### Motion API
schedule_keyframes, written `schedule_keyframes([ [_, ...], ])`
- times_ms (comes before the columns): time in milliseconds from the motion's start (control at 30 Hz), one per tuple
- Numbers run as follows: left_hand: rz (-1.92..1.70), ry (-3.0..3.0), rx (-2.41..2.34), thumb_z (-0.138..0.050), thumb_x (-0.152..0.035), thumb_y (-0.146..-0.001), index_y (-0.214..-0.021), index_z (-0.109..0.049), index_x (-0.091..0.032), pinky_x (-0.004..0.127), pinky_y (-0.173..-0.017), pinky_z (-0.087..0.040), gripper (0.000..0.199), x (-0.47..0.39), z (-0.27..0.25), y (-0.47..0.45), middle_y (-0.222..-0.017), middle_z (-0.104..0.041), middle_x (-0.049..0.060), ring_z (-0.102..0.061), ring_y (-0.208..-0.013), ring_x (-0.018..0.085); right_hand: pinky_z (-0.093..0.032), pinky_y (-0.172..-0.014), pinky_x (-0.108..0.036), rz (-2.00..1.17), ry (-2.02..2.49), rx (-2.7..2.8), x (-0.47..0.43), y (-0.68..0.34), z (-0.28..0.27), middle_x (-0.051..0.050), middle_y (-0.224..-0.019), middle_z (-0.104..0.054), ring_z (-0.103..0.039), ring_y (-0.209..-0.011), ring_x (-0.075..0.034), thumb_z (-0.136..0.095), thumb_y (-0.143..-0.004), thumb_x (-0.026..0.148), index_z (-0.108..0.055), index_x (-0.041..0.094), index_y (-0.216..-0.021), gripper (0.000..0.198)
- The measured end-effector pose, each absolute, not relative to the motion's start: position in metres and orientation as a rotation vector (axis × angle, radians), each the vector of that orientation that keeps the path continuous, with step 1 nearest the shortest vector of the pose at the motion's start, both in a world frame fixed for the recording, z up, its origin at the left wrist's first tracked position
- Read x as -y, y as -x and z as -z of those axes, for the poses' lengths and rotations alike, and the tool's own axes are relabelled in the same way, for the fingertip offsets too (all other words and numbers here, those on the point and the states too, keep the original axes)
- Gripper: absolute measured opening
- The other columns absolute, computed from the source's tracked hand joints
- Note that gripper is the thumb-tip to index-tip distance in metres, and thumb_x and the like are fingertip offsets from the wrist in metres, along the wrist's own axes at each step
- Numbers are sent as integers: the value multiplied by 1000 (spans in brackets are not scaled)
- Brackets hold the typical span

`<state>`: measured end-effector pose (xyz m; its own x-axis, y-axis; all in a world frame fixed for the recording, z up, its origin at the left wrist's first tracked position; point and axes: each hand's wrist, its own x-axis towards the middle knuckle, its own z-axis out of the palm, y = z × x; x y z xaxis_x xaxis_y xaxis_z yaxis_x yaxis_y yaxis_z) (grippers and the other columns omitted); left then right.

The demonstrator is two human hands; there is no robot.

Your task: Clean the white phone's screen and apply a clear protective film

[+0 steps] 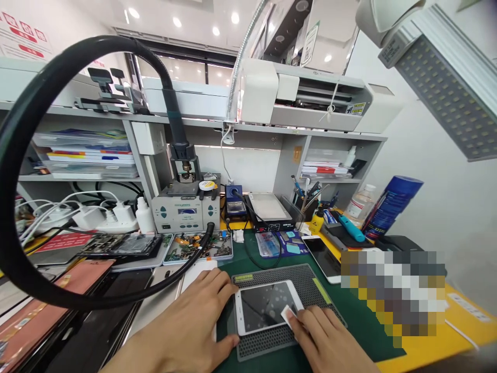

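Observation:
A white-framed tablet [260,305] lies face up on a grey perforated mat [267,339]. Round pale spots show on its dark screen. My left hand [194,318] spans the tablet's left end, thumb at the near corner and forefinger at the far one. Between the thumb and fingers of my right hand [326,331] is a small white pad [288,313], pressed on the screen near the right end. I cannot make out what the pad is made of.
A thick black hose [23,259] loops across the left. Behind stand a hot-air station [186,212] and a tray of small parts [202,254]. A white phone [322,259] lies to the right, near a blurred patch. An LED lamp [450,88] hangs at upper right.

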<state>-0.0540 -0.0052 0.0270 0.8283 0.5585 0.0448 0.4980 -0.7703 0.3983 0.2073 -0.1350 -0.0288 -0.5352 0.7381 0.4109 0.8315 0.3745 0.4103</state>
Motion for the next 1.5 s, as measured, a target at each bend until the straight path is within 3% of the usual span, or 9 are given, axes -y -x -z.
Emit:
schedule_keyframes([
  [133, -176, -2624, -813, -66, -36, -77, -111, -61, -22, 46, -100, -41, 37, 6, -31, 53, -113, -55, 7, -51, -110, 29, -39, -72, -38, 942, 1475, 2424, 142, -220, 28, -9, -86, -62, -54, -77, -24, -24, -105, 25, -61, 10, -120, 43],
  [333, -168, -2610, -857, -65, -44, -80, -114, -62, -24, 48, -104, -39, 39, 6, -26, 52, -115, -56, 7, -51, -112, 30, -44, -70, -35, 836, 1507, 2419, 145, -233, 29, -10, -88, -63, -56, -77, -24, -40, -96, 18, -60, 10, -120, 33],
  [600, -95, -2578, -917, -65, -44, -80, -115, -63, -24, 49, -106, -40, 40, 6, -31, 47, -119, -57, 9, -52, -117, 32, -49, -69, -37, 742, 1607, 2501, 135, -242, 33, -11, -95, -62, -57, -82, -27, -54, -73, 5, -56, 9, -130, 58],
  [767, -46, -2576, -942, -65, -45, -80, -120, -63, -23, 50, -113, -34, 45, 8, -36, 45, -123, -58, 10, -50, -123, 33, -50, -79, -42, 758, 1627, 2500, 120, -243, 28, -11, -99, -63, -57, -90, -29, -58, -75, 7, -59, 9, -128, 53],
  [900, -11, -2573, -949, -64, -45, -81, -122, -63, -22, 50, -112, -35, 47, 8, -38, 44, -124, -58, 11, -52, -121, 32, -52, -76, -39, 633, 1704, 2555, 110, -240, 17, -10, -99, -61, -56, -86, -26, -58, -78, 3, -56, 10, -134, 56],
  [1167, 35, -2558, -955, -63, -45, -82, -123, -63, -21, 49, -109, -39, 48, 9, -45, 41, -124, -58, 11, -52, -121, 32, -49, -88, -45, 415, 1767, 2575, 95, -239, 10, -10, -106, -58, -54, -95, -27, -53, -81, -1, -52, 12, -136, 56],
  [1333, -20, -2571, -935, -64, -44, -81, -121, -64, -21, 49, -108, -40, 46, 10, -42, 43, -122, -59, 11, -53, -119, 33, -49, -85, -41, 446, 1747, 2579, 106, -239, 11, -10, -105, -59, -54, -92, -26, -54, -84, 3, -54, 12, -134, 52],
  [1500, -109, -2594, -916, -64, -43, -81, -117, -65, -22, 49, -105, -42, 42, 9, -35, 45, -120, -59, 10, -53, -116, 33, -47, -88, -44, 627, 1670, 2568, 127, -239, 23, -9, -101, -62, -54, -90, -27, -63, -74, 11, -59, 10, -128, 54],
])
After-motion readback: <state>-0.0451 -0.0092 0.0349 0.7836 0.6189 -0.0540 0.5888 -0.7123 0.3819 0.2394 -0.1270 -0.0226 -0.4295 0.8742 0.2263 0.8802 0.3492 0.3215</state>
